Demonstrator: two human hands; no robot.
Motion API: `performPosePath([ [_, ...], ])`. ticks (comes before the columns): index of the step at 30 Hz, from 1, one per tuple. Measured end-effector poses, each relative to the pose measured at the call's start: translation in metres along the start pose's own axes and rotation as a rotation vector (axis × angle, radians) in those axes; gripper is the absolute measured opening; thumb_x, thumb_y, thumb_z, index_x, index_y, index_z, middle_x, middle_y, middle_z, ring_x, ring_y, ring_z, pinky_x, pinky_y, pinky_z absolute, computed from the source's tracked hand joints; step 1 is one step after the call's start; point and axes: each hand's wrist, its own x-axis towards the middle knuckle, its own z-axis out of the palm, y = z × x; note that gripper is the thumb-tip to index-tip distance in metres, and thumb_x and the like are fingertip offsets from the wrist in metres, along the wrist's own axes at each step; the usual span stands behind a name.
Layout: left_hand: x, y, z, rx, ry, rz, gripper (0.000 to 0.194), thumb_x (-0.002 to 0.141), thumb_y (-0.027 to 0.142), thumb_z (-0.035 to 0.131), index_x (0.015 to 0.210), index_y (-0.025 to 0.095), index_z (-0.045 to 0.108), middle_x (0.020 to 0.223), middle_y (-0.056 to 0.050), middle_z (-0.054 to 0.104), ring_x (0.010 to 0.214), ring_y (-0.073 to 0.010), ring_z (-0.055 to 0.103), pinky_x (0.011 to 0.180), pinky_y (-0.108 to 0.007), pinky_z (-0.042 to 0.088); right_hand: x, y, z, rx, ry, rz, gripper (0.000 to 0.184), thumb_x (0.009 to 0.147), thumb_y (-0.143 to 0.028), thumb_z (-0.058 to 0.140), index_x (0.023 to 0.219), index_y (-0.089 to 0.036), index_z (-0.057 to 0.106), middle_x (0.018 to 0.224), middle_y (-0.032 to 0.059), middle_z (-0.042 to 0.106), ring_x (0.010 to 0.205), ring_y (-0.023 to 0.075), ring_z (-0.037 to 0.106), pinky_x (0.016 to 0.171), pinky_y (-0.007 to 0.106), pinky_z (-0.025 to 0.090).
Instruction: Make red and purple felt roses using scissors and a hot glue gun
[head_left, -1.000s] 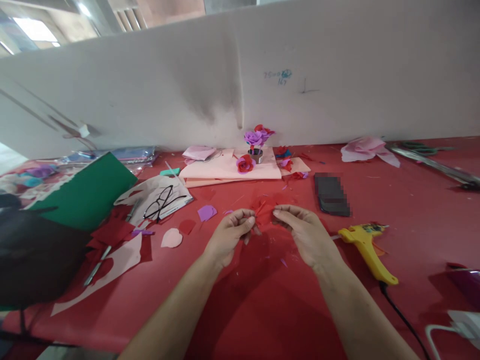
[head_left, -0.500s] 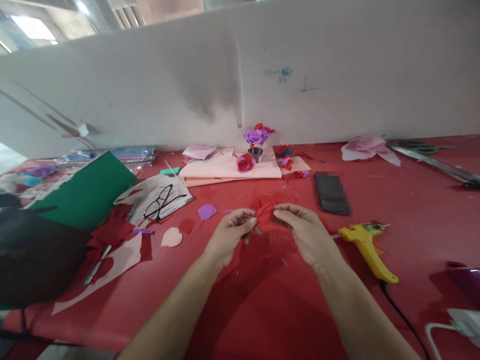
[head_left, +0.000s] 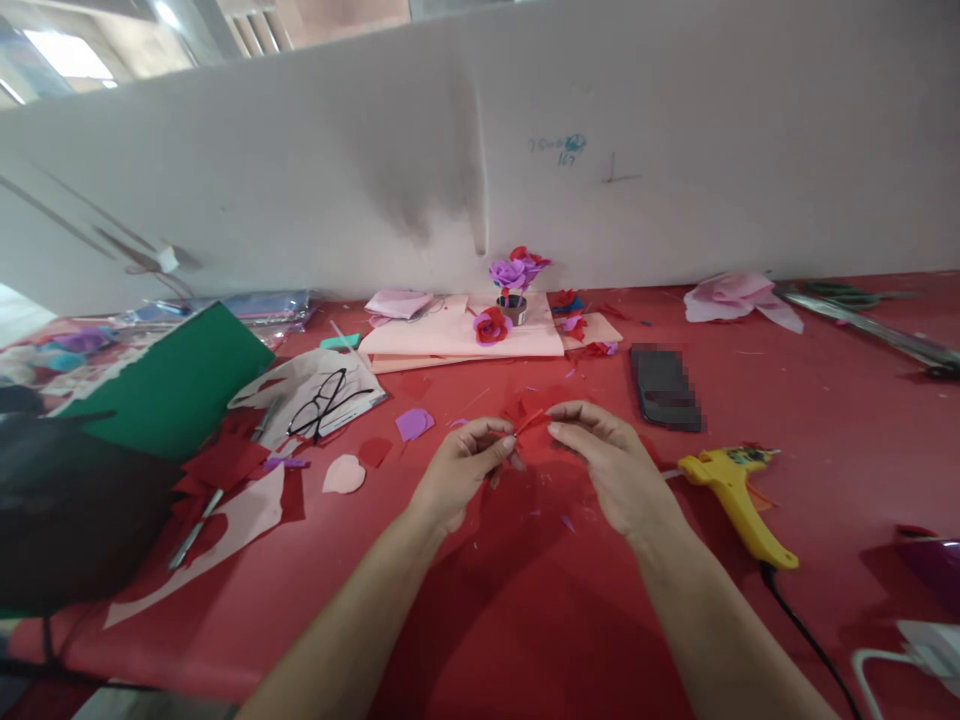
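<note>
Between my two hands is a thin red piece of craft sheet point(head_left: 532, 422), hard to tell from the red table behind it. My left hand point(head_left: 472, 465) pinches its left end between thumb and fingertips. On the other side my right hand point(head_left: 600, 450) has its thumb and forefinger closed on the right end. Beyond them stands a small pot point(head_left: 511, 308) of purple and red craft flowers, with a red and purple flower point(head_left: 492, 326) lying in front. A purple petal piece point(head_left: 415, 424) and a pale pink petal piece point(head_left: 344, 474) lie left of my left hand.
A yellow glue gun point(head_left: 739, 500) with a black cord lies to the right, below a dark phone-like object point(head_left: 666, 387). Eyeglasses point(head_left: 321, 405), red and pink scraps and a green sheet point(head_left: 172, 385) are at left. Scissors point(head_left: 840, 293) lie far right, before the white wall point(head_left: 300, 180).
My right fingers have shifted slightly on the red piece, which now shows a narrower edge. My left hand stays almost still.
</note>
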Motion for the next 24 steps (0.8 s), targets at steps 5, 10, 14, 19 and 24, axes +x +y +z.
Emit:
performPosePath([
  [5, -0.0008, -0.0011, 0.0000, 0.018, 0.011, -0.001, 0.026, 0.071, 0.035, 0.072, 0.088, 0.017, 0.063, 0.060, 0.000, 0.066, 0.049, -0.0075, 0.048, 0.050, -0.020, 0.034, -0.0030, -0.0018, 0.0035, -0.041, -0.080, -0.024, 0.016, 0.066, -0.030, 0.074, 0.080, -0.023, 0.071, 0.080, 0.0001, 0.070, 0.076, 0.0148, 0.061, 0.076, 0.029, 0.045],
  [10, -0.0027, 0.0011, 0.0032, 0.022, -0.004, -0.020, 0.027, 0.070, 0.035, 0.073, 0.088, 0.017, 0.063, 0.061, 0.000, 0.067, 0.049, -0.0089, 0.052, 0.051, -0.022, 0.037, -0.0027, 0.0012, 0.0048, -0.128, -0.024, -0.056, 0.012, 0.069, -0.033, 0.073, 0.074, -0.022, 0.071, 0.075, 0.0001, 0.069, 0.073, 0.0149, 0.060, 0.074, 0.029, 0.045],
  [14, -0.0042, 0.0045, 0.0059, -0.003, -0.012, -0.062, 0.026, 0.068, 0.033, 0.075, 0.084, 0.017, 0.063, 0.061, -0.002, 0.068, 0.051, -0.0108, 0.056, 0.053, -0.023, 0.040, -0.0011, 0.0038, 0.0034, -0.166, -0.002, -0.079, 0.011, 0.069, -0.033, 0.072, 0.071, -0.023, 0.071, 0.070, -0.0008, 0.068, 0.068, 0.0144, 0.058, 0.069, 0.028, 0.045],
  [19, -0.0035, 0.0050, 0.0024, -0.070, -0.007, -0.142, 0.026, 0.066, 0.032, 0.078, 0.082, 0.017, 0.065, 0.069, 0.000, 0.067, 0.057, -0.0103, 0.061, 0.057, -0.022, 0.042, 0.0003, 0.0067, 0.0018, -0.196, 0.000, -0.091, 0.012, 0.070, -0.034, 0.071, 0.073, -0.022, 0.071, 0.070, 0.0002, 0.067, 0.067, 0.0144, 0.057, 0.065, 0.028, 0.044],
  [24, -0.0001, 0.0041, -0.0035, -0.211, -0.044, -0.278, 0.027, 0.065, 0.036, 0.078, 0.076, 0.016, 0.063, 0.066, 0.000, 0.063, 0.056, -0.0093, 0.060, 0.050, -0.019, 0.038, 0.0008, 0.0074, 0.0023, -0.187, -0.035, -0.064, 0.011, 0.068, -0.033, 0.072, 0.073, -0.023, 0.071, 0.069, -0.0017, 0.065, 0.066, 0.0129, 0.053, 0.065, 0.026, 0.041],
])
